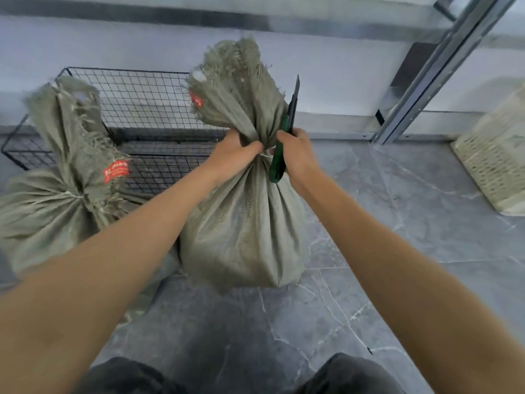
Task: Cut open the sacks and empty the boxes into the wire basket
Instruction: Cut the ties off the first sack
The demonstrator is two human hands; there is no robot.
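Wire basket (142, 103) on floor by wall, second sack (54, 194) leaning at its front. Nearer sack (244, 223) upright on floor; my left hand (235, 157) grips its tied neck, right hand (298, 157) clenches green knife (279, 155), blade up beside neck.

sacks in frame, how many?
2. One sack stands centre, neck gripped by the left hand; the other sack leans at left against the wire basket. More may sit out of frame.
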